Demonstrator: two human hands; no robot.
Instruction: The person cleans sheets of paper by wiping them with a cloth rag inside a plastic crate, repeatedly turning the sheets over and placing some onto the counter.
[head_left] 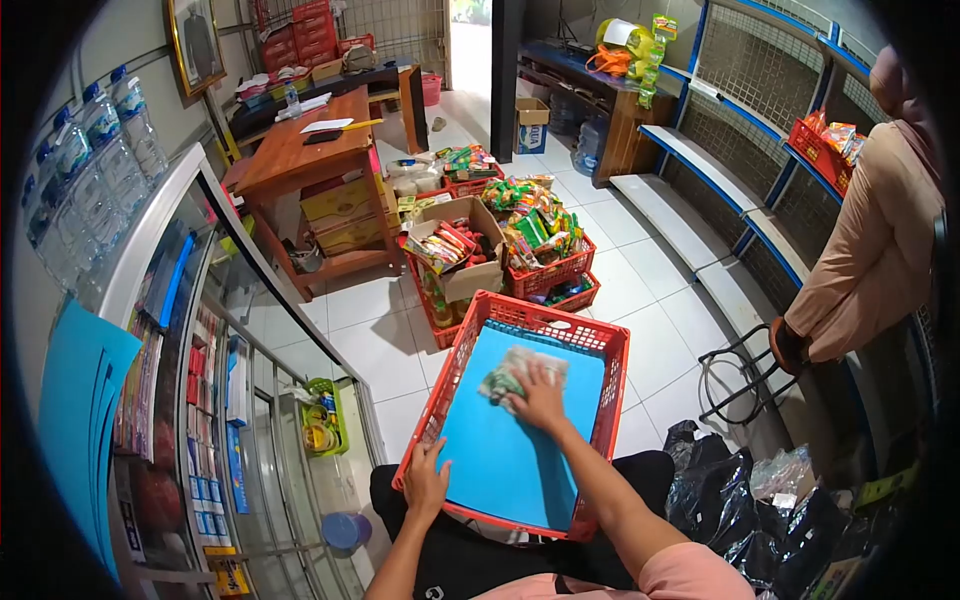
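A red plastic crate rests across the person's lap, with a bright blue sheet lying flat inside it. My right hand presses on a crumpled, pale, patterned cloth or plastic piece on the upper part of the sheet; its fingers curve over the piece. My left hand grips the crate's left rim near the front corner, fingers over the edge. Part of the crate's floor is hidden by the sheet.
Filled red crates and an open cardboard box stand ahead. A glass display case runs along the left. Black plastic bags lie at right. Another person is by the shelves.
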